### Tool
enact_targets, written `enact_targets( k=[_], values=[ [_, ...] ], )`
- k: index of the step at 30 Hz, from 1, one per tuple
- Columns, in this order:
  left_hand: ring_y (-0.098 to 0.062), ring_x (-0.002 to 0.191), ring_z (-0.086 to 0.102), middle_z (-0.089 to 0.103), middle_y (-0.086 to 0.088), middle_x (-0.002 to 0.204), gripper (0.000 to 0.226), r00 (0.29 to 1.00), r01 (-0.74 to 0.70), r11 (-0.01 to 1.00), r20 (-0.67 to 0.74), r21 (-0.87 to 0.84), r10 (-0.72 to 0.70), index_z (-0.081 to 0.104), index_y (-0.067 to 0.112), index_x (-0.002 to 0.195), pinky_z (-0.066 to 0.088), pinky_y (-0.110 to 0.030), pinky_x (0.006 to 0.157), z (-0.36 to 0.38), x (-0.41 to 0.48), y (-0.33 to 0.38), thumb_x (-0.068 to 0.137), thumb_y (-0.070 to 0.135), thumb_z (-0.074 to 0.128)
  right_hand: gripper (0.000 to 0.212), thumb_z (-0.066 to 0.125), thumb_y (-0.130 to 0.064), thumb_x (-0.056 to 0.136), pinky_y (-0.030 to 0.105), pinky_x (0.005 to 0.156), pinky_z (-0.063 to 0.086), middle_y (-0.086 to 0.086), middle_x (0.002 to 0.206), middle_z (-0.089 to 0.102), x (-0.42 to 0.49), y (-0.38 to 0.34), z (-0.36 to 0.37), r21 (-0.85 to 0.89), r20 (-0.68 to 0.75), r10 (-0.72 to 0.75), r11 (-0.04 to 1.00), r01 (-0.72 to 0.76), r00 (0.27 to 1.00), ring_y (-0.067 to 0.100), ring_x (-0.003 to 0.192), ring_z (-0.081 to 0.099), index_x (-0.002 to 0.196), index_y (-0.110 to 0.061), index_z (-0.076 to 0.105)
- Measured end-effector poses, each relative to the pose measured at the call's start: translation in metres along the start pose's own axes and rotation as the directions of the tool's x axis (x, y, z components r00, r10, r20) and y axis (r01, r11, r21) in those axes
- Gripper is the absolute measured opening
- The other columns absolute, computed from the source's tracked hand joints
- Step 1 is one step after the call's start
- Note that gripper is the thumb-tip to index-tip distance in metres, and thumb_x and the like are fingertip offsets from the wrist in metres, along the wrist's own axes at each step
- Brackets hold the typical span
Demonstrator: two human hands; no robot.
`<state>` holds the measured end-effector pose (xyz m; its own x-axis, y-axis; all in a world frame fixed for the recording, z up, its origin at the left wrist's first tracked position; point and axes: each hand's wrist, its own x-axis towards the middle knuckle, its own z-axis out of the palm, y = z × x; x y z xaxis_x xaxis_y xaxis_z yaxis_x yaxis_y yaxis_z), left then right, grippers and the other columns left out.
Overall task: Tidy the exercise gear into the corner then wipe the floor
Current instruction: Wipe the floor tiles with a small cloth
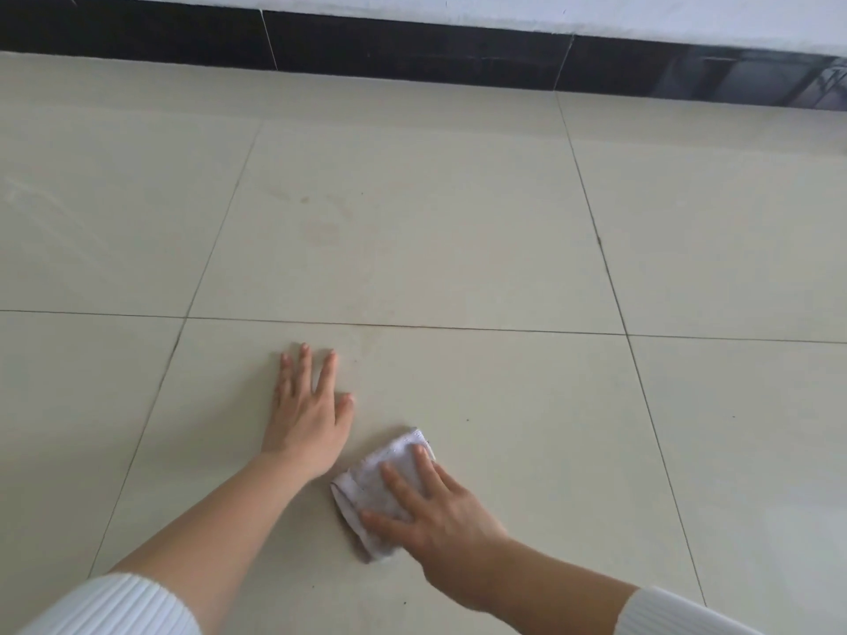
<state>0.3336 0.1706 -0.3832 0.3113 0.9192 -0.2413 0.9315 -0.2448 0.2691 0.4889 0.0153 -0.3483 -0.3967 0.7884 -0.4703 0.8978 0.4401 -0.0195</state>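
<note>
1. The left hand lies flat on the cream floor tiles. Its fingers are spread wide and it holds nothing.
2. Just beside it, to the right, a small folded white cloth lies on the same tile.
3. The right hand presses down on the cloth with flat, open fingers. It is not curled around it.
4. Both arms have white ribbed sleeves pushed up.
5. A shiny black baseboard runs along the far wall.

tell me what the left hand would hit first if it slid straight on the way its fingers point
Nothing close: the left hand has only bare floor tile ahead, then the black skirting at the wall, as far as this view shows.
</note>
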Motion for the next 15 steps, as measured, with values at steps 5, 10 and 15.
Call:
enact_targets(
  k=[5,10,15],
  values=[
    [-0.031,0.148,-0.001,0.001,-0.018,0.159,0.07,0.999,-0.037,0.999,-0.037,-0.016,0.036,0.017,0.016,0.152,0.004,-0.039,0.119,-0.002,-0.015,-0.02,0.09,0.048,0.017,0.075,0.069,-0.012,0.063,0.045,0.101,0.045,0.005,0.143,0.05,0.014,0.054,-0.002,0.049,-0.141,-0.034,0.998,0.041,0.989,0.039,0.129,0.047,0.13,-0.041,0.053],
    [-0.033,0.147,-0.003,-0.001,-0.022,0.158,0.065,0.988,0.129,0.991,-0.083,-0.024,-0.13,0.013,0.013,0.153,0.003,-0.041,0.12,-0.003,-0.027,-0.047,0.098,0.043,0.031,0.081,0.036,0.004,0.086,0.039,0.12,0.012,-0.001,0.161,0.006,0.036,0.114,-0.023,0.32,-0.16,0.389,0.89,-0.326,0.907,0.025,0.148,0.006,0.148,-0.046,0.02],
    [-0.029,0.148,-0.006,-0.004,-0.017,0.159,0.08,0.99,0.124,0.992,-0.066,0.013,-0.123,0.007,0.018,0.153,0.0,-0.037,0.119,-0.006,-0.031,-0.069,0.085,0.061,0.005,0.071,0.028,-0.004,0.092,0.04,0.113,0.026,0.0,0.16,0.013,0.07,0.153,-0.044,0.483,-0.051,0.665,0.669,-0.564,0.745,0.03,0.145,0.013,0.147,-0.048,0.021]
  ],
)
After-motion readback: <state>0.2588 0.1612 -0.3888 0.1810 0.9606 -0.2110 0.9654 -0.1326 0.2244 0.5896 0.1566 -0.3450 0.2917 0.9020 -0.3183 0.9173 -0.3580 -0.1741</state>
